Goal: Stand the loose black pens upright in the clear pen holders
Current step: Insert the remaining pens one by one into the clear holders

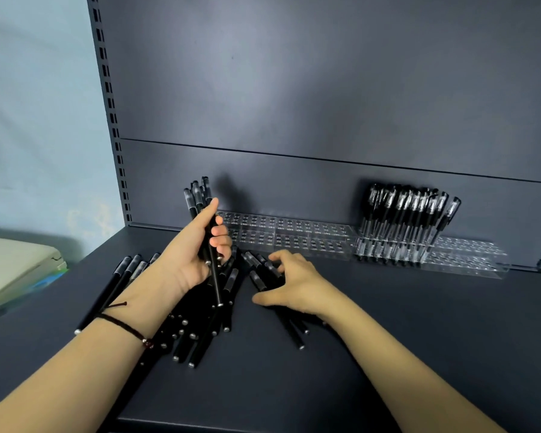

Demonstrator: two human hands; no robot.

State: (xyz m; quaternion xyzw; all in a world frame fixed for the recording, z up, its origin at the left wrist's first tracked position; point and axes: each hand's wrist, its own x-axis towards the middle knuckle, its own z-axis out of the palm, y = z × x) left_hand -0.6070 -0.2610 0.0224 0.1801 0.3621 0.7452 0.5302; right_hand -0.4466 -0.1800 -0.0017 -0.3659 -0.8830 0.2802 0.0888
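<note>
At the far left, a few slim black pens (113, 285) are lying side by side on the dark shelf (419, 323). The left hand (194, 248) is gripping a bundle of pens (200, 195), caps pointing up, above a loose pile (200, 326) showing silver tips. The right hand (291, 282) is resting its spread fingers on more loose pens (260, 270), thumb held apart. Clear pen holders (288, 235) are lining the back panel, and upright pens (409, 214) are filling the rightmost one.
</note>
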